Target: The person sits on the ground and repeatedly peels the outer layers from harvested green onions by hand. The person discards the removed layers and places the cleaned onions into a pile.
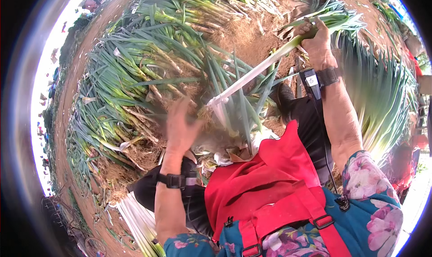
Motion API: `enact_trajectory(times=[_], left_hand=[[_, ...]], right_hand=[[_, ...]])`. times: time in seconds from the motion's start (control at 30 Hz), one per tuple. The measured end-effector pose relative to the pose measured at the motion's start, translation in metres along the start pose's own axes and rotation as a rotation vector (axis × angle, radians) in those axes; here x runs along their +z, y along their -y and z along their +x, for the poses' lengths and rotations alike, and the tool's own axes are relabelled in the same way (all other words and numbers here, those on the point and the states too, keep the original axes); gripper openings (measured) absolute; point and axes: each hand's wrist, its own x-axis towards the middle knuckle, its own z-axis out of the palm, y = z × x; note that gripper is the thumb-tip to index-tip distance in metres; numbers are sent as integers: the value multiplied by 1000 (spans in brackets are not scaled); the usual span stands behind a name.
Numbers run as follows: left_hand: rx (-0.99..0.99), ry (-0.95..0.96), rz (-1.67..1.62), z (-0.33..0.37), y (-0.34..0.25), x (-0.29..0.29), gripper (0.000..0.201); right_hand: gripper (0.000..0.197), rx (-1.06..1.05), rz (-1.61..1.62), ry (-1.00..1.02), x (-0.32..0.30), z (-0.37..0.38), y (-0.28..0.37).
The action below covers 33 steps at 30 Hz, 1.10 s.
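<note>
My right hand (316, 43) is wrapped round the green upper part of a long leek (261, 73). The leek slants down to the left, its white shank bare and its root end (209, 106) pointing at my left hand. Motion blurs my left hand (182, 126), which is beside that root end; whether it touches the roots or holds anything I cannot tell. Below the leek, loose green leaves (245, 108) and pale peeled strips (227, 158) lie in front of my red apron (261, 180).
Piles of untrimmed leeks (130, 86) with brown roots spread over the soil (252, 45) to the left and far side. A row of cleaned leeks (375, 95) lies at the right. More white leek shanks (139, 225) lie at lower left, by my knee.
</note>
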Motion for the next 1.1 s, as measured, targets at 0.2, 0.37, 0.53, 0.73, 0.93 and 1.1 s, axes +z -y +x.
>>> enact_trajectory(times=[0.2, 0.37, 0.53, 0.73, 0.93, 1.1], left_hand=[[59, 444, -636, 26, -29, 6, 67], [-122, 626, -1208, 22, -51, 14, 44], [-240, 580, -1364, 16, -100, 11, 44], [-255, 692, -1614, 8, -119, 8, 85], [-432, 593, -1786, -29, -115, 26, 93], [-461, 444, -1812, -91, -97, 35, 57]], right_hand=[[24, 234, 116, 186, -14, 9, -3], [28, 214, 146, -41, 7, 1, -8], [31, 199, -18, -61, 19, -9, -38], [33, 500, 322, 57, -21, 19, -16], [34, 630, 428, 136, -23, 18, -22], [46, 505, 523, 145, -38, 46, 3]])
